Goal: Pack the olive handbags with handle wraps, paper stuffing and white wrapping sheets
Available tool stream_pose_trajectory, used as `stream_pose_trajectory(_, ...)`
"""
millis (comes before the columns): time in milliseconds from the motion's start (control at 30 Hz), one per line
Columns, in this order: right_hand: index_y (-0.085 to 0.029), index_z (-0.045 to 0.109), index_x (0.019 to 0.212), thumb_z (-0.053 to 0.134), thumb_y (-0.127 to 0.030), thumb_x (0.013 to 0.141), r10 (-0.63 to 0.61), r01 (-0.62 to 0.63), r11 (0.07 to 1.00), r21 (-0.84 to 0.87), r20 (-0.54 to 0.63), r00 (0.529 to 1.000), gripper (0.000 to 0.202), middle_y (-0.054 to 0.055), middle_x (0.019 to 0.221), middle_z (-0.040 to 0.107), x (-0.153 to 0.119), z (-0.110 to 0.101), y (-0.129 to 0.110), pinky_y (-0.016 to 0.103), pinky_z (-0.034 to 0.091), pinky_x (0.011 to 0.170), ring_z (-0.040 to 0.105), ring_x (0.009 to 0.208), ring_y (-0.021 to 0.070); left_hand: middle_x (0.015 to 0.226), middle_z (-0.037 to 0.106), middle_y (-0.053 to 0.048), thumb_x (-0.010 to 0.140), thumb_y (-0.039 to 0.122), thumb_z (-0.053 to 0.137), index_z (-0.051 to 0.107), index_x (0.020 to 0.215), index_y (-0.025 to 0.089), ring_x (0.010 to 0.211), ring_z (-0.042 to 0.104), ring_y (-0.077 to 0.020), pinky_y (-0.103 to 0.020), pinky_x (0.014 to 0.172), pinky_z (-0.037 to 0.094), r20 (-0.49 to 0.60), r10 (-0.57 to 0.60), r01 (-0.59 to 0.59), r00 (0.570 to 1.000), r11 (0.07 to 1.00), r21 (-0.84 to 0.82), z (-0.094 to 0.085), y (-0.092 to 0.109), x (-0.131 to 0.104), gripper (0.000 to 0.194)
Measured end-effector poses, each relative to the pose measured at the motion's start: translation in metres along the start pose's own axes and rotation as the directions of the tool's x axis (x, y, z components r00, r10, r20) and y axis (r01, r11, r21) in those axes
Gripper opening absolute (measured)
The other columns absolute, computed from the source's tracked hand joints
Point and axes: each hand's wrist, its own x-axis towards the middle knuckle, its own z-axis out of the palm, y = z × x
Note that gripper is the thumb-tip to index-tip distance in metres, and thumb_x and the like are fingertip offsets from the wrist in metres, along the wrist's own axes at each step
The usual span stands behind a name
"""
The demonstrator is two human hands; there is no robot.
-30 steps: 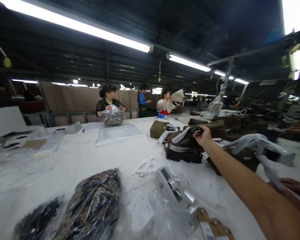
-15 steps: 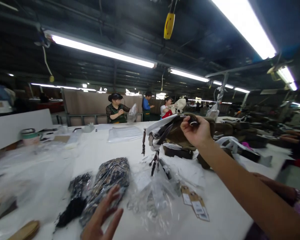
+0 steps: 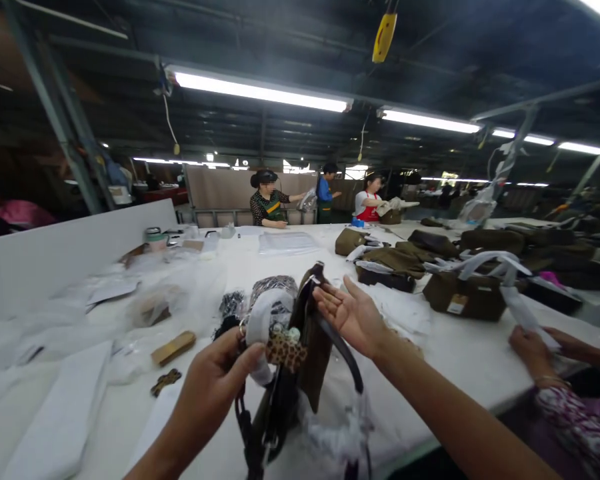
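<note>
My left hand (image 3: 215, 383) grips a brown handbag (image 3: 310, 340) near its top, where white wrapping and a leopard-print charm (image 3: 285, 350) hang. The bag is lifted upright above the white table (image 3: 460, 360), straight in front of me. My right hand (image 3: 353, 313) is palm up with fingers spread, touching the bag's right side, and a dark strap (image 3: 345, 357) loops under its wrist. Clear plastic (image 3: 340, 433) trails below the bag.
Several more brown bags (image 3: 460, 293) with white wrapped handles lie to the right. A co-worker's hands (image 3: 540, 347) rest at the table's right edge. Packed items in plastic, a wooden block (image 3: 173, 347) and a cup (image 3: 155, 237) lie left. Three people work at the far end.
The bag came from the far pile, carried by my right hand, to close in front of me. My left hand rose and took hold of it; my right hand opened.
</note>
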Motion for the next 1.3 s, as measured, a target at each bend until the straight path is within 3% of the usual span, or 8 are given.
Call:
stream_pose_trajectory(100, -0.019, 0.065, 0.116, 0.072, -0.04, 0.086, -0.196, 0.198, 0.897, -0.395, 0.047, 0.98, 0.037, 0.012, 0.116, 0.072, -0.004, -0.004, 0.009, 0.041, 0.055, 0.098, 0.069, 0.107, 0.0244, 0.082, 0.075, -0.004, 0.089, 0.051, 0.068, 0.073, 0.093, 0.017, 0.077, 0.068, -0.0186, -0.026, 0.07, 0.055, -0.015, -0.202, 0.191, 0.979, 0.945, -0.265, -0.003, -0.007, 0.006, 0.035)
stream_pose_trajectory(200, -0.027, 0.071, 0.111, 0.074, -0.031, 0.084, -0.483, 0.516, 0.386, -0.765, 0.308, 0.819, 0.028, 0.006, 0.118, 0.072, -0.031, -0.002, 0.009, 0.054, 0.038, 0.114, 0.062, 0.116, 0.0278, 0.092, 0.077, -0.007, 0.084, 0.05, 0.074, 0.073, 0.102, 0.014, 0.084, 0.072, -0.0191, -0.027, 0.075, 0.057, -0.045, -0.341, 0.28, 0.939, 0.833, -0.478, 0.002, -0.011, 0.012, 0.04)
stream_pose_trajectory(300, -0.032, 0.075, 0.109, 0.066, -0.027, 0.09, -0.429, 0.632, 0.01, -0.775, 0.567, 0.703, 0.022, 0.005, 0.115, 0.073, -0.065, 0.006, 0.017, 0.055, 0.034, 0.116, 0.061, 0.116, 0.0293, 0.102, 0.078, -0.008, 0.08, 0.046, 0.08, 0.07, 0.116, 0.015, 0.094, 0.073, -0.0205, -0.027, 0.08, 0.059, -0.025, -0.379, 0.292, 0.925, 0.751, -0.592, 0.016, -0.004, 0.014, 0.048)
stream_pose_trajectory(467, -0.027, 0.062, 0.13, 0.074, -0.033, 0.084, -0.182, 0.479, 0.122, -0.869, 0.455, 0.872, 0.048, 0.01, 0.123, 0.071, -0.078, 0.013, 0.069, 0.047, 0.05, 0.096, 0.065, 0.112, 0.0338, 0.113, 0.076, -0.01, 0.085, 0.039, 0.077, 0.068, 0.122, 0.016, 0.101, 0.071, -0.021, -0.027, 0.083, 0.059, 0.064, -0.345, 0.292, 0.936, 0.665, -0.688, 0.046, 0.006, 0.017, 0.044)
stream_pose_trajectory(600, -0.024, 0.062, 0.115, 0.072, -0.03, 0.084, -0.197, 0.382, 0.19, -0.904, 0.346, 0.917, 0.033, 0.007, 0.105, 0.074, -0.06, 0.003, 0.093, 0.038, 0.049, 0.082, 0.068, 0.095, 0.0291, 0.111, 0.075, -0.008, 0.087, 0.042, 0.074, 0.068, 0.123, 0.017, 0.101, 0.07, -0.021, -0.027, 0.084, 0.057, 0.091, -0.277, 0.268, 0.957, 0.715, -0.646, 0.051, -0.008, 0.015, 0.043)
stream_pose_trajectory(1033, -0.021, 0.053, 0.098, 0.038, -0.044, 0.105, -0.16, 0.505, 0.277, -0.817, 0.479, 0.863, 0.028, -0.004, 0.062, 0.056, -0.043, -0.024, 0.041, 0.027, 0.042, 0.066, 0.054, 0.059, 0.0148, 0.098, 0.074, -0.008, 0.088, 0.053, 0.068, 0.071, 0.111, 0.018, 0.072, 0.063, -0.0163, -0.023, 0.061, 0.05, -0.019, -0.247, 0.24, 0.969, 0.955, -0.173, -0.009, -0.051, -0.014, 0.042)
stream_pose_trajectory(1167, -0.021, 0.061, 0.102, 0.053, -0.022, 0.095, 0.115, 0.582, 0.04, -0.812, 0.582, 0.805, 0.01, 0.001, 0.085, 0.07, -0.071, -0.01, 0.038, 0.025, 0.044, 0.069, 0.064, 0.077, 0.0165, 0.106, 0.077, -0.007, 0.081, 0.063, 0.069, 0.073, 0.11, 0.021, 0.096, 0.07, -0.026, -0.033, 0.089, 0.055, 0.028, -0.317, 0.318, 0.948, 0.948, -0.026, -0.026, -0.076, -0.003, 0.051)
stream_pose_trajectory(1300, -0.021, 0.061, 0.115, 0.056, -0.016, 0.093, 0.285, 0.811, -0.238, -0.534, 0.76, 0.584, 0.023, 0.003, 0.095, 0.072, -0.097, -0.007, 0.06, 0.027, 0.046, 0.087, 0.065, 0.087, 0.0175, 0.099, 0.077, -0.007, 0.077, 0.066, 0.069, 0.072, 0.108, 0.02, 0.091, 0.07, -0.027, -0.035, 0.085, 0.056, 0.016, -0.356, 0.354, 0.934, 0.933, 0.065, -0.035, -0.094, 0.008, 0.055)
